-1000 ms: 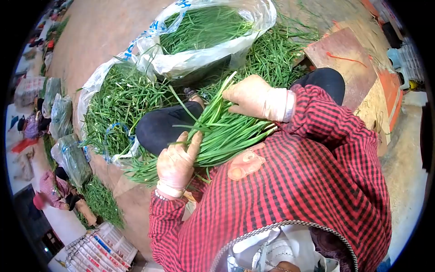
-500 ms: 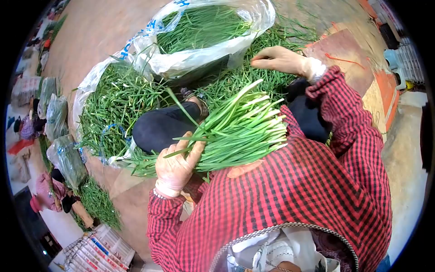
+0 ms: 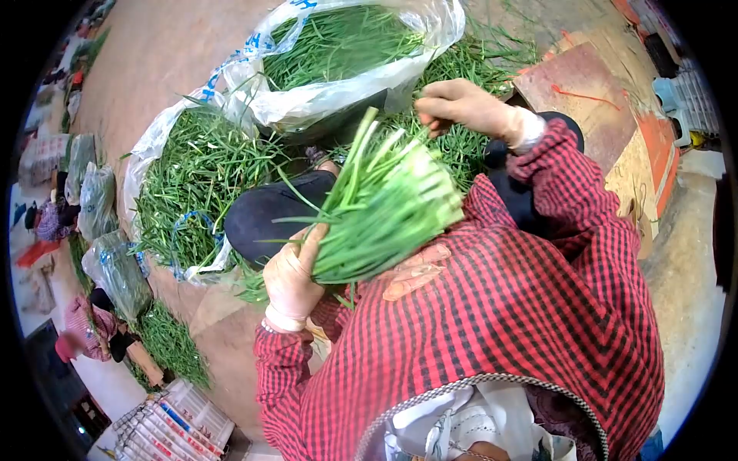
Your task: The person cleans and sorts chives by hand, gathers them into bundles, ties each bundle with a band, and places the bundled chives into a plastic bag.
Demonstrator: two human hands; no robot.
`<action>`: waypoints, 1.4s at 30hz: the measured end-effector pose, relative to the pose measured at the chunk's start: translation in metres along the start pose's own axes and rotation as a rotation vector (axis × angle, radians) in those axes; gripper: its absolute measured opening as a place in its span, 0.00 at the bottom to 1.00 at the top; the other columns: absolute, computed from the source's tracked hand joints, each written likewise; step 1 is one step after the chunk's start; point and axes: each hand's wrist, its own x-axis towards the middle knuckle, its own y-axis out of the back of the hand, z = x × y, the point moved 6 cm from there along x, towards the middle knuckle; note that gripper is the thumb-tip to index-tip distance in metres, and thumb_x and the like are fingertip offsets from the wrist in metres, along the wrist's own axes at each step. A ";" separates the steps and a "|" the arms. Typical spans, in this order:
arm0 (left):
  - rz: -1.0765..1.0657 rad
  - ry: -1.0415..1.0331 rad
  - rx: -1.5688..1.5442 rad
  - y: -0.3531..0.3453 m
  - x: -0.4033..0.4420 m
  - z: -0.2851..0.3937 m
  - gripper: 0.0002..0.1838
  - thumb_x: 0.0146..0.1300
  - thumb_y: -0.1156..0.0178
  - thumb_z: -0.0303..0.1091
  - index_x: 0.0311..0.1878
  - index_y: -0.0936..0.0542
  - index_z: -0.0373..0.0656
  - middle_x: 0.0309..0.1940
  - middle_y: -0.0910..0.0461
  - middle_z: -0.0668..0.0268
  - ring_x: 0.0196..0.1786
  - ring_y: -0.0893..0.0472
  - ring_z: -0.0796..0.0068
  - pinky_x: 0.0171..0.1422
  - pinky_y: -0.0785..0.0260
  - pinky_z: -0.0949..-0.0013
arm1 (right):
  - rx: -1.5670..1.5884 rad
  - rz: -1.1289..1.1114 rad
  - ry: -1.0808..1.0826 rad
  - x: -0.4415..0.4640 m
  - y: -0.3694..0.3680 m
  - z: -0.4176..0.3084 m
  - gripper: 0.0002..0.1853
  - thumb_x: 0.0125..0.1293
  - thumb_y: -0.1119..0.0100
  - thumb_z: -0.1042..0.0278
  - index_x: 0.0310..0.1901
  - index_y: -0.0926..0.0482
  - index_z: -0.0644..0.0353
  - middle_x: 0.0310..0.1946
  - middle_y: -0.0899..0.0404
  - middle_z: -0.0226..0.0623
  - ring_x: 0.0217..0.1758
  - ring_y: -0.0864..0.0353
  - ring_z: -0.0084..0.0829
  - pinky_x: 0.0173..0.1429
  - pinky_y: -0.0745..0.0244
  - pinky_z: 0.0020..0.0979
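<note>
A bunch of long green stalks (image 3: 392, 207) with pale ends fans out over my lap, slightly blurred. My left hand (image 3: 296, 280), in a thin pale glove, is wrapped round its leafy side. Above the pale ends is my right hand (image 3: 461, 107), also gloved, with its fingers curled together near the loose greens; whether it holds a stalk I cannot make out. Beyond my knees, an open clear plastic bag (image 3: 330, 104) holds more long stalks. Loose greens (image 3: 200, 177) are heaped on plastic at the left.
A reddish board (image 3: 584, 100) lies at the right beside an orange sheet (image 3: 657, 154). Filled plastic bags (image 3: 119, 273) and another pile of greens (image 3: 173, 342) line the left. A co-worker (image 3: 88, 326) sits at the far left. White stacked crates (image 3: 169, 422) stand lower left.
My right hand first moved up off the bunch, then slightly left with its fingers curling. The bunch has swung up and left in my left hand, its pale ends now exposed.
</note>
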 end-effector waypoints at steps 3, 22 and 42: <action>0.068 0.235 -0.404 0.002 0.005 -0.014 0.35 0.48 0.30 0.24 0.63 0.27 0.43 0.51 0.18 0.57 0.52 0.18 0.60 0.58 0.27 0.66 | 0.020 0.187 0.047 -0.023 0.040 0.006 0.14 0.73 0.48 0.58 0.38 0.24 0.62 0.33 0.22 0.30 0.35 0.19 0.22 0.44 0.21 0.26; -0.321 0.746 -1.713 -0.051 0.001 0.011 0.18 0.53 0.33 0.20 0.49 0.19 0.36 0.38 0.17 0.67 0.34 0.20 0.80 0.38 0.28 0.76 | -0.539 0.066 0.204 -0.006 -0.008 -0.059 0.41 0.63 0.37 0.43 0.69 0.37 0.63 0.54 0.23 0.47 0.56 0.23 0.33 0.60 0.27 0.32; -0.420 0.664 -1.696 -0.064 -0.007 0.023 0.25 0.51 0.28 0.21 0.54 0.23 0.37 0.44 0.17 0.67 0.43 0.20 0.79 0.47 0.26 0.74 | -0.243 -0.212 0.120 -0.001 -0.006 -0.038 0.16 0.62 0.33 0.58 0.43 0.18 0.61 0.49 0.21 0.35 0.54 0.25 0.28 0.61 0.31 0.32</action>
